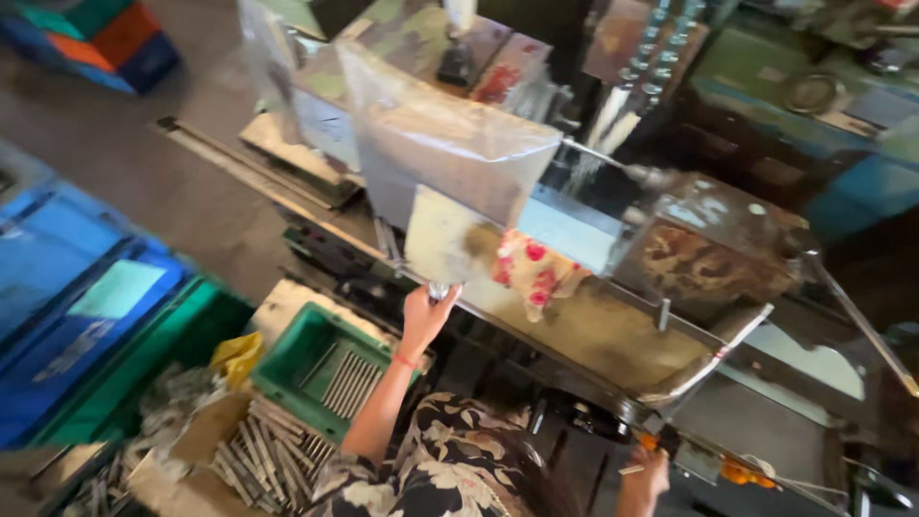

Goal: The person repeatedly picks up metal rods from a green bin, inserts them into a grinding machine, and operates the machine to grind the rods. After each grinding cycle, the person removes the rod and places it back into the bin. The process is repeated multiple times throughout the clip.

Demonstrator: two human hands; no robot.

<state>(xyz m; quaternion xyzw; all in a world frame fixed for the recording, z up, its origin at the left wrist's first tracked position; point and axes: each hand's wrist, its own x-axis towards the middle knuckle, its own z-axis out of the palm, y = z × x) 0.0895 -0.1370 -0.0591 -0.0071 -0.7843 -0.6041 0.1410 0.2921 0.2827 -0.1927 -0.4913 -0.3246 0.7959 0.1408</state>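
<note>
Left hand [426, 311] apparently closed around small metal part [438, 290] at machine tray [584, 335].

**Dim Workshop, Grey Floor, Crates on One Side**

Bare grey concrete floor [115, 144], dusty and worn, lit softly from above. Stacked blue plastic crates [57, 278] along the left edge, beside a green bin [182, 335]. Further coloured crates [91, 38] piled in the far upper-left corner. Heavy green machinery [814, 105] crowded into the upper right, sunk in shadow. Long metal rails [239, 172] laid across the floor
</note>
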